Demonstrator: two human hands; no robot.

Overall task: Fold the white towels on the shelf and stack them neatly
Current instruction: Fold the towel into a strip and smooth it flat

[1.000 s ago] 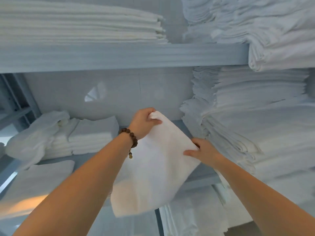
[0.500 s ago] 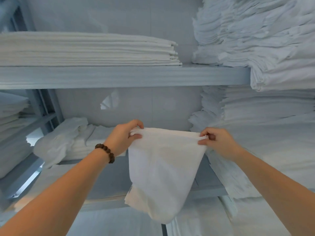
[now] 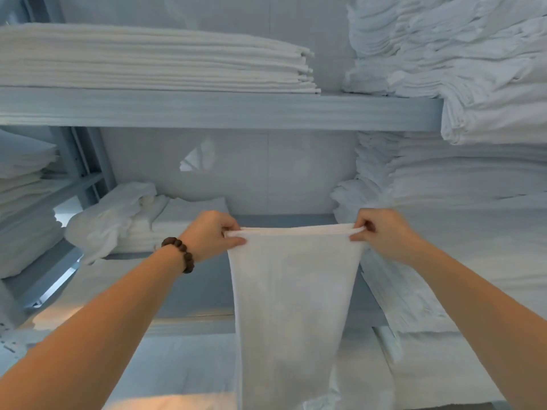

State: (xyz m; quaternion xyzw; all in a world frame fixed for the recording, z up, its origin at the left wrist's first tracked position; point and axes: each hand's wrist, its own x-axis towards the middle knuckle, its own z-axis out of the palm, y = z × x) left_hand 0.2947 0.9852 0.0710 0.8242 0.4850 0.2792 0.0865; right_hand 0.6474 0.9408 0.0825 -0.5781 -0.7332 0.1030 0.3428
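A white towel [image 3: 293, 306] hangs straight down in front of the middle shelf [image 3: 204, 288], its top edge stretched level between my hands. My left hand [image 3: 211, 235], with a brown bead bracelet at the wrist, pinches the top left corner. My right hand [image 3: 381, 232] pinches the top right corner. The towel's lower end runs out of the bottom of the view. A small stack of folded towels [image 3: 177, 223] with a crumpled one [image 3: 109, 217] on its left sits at the back left of that shelf.
A tall pile of white linen [image 3: 461, 220] fills the right side of the middle shelf. The upper shelf board [image 3: 219, 110] carries a flat folded stack [image 3: 154, 60] on the left and a rough heap [image 3: 458, 54] on the right. More folded towels [image 3: 23, 184] lie at far left.
My hands have lifted the towel and pulled its top edge taut and level. It hung slanted and bunched before; now it falls long and straight. The view has tilted up slightly.
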